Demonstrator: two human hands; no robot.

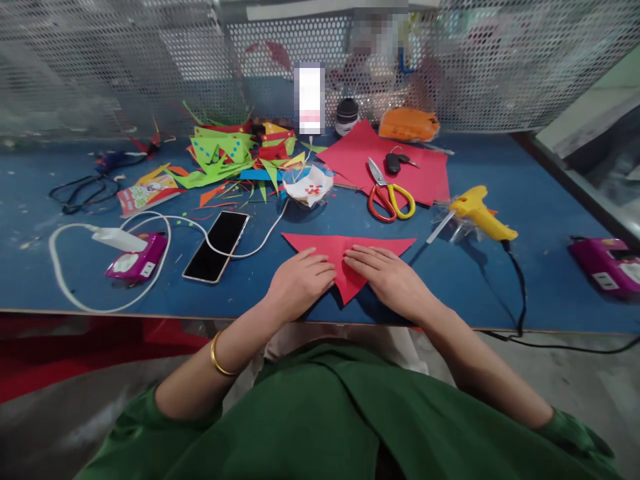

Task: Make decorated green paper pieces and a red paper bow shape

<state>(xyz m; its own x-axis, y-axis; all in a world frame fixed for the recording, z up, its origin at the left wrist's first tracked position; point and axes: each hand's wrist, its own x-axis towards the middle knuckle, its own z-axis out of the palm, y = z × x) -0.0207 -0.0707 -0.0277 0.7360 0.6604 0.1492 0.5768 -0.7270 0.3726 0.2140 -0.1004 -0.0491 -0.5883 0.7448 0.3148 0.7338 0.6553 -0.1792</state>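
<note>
A red sheet of paper (345, 253), folded into a triangle, lies near the front edge of the blue table with one corner pointing at me. My left hand (303, 280) rests flat on its left half, fingers stretched out. On the right half lies my right hand (387, 277), its fingers also extended and pressing on the paper. Scissors (387, 193) with one red and one yellow handle lie beyond the paper, on larger red sheets (425, 173). To the right is a yellow glue gun (483, 210) with a glue stick poking out.
Left of my hands lies a dark phone (217, 247), crossed by a white cable from a purple socket block (137, 257). Green cut paper pieces (220, 157) pile up behind a small bowl (309, 185). Another purple block (607, 267) sits at far right. Perforated metal mesh (165, 67) backs the table.
</note>
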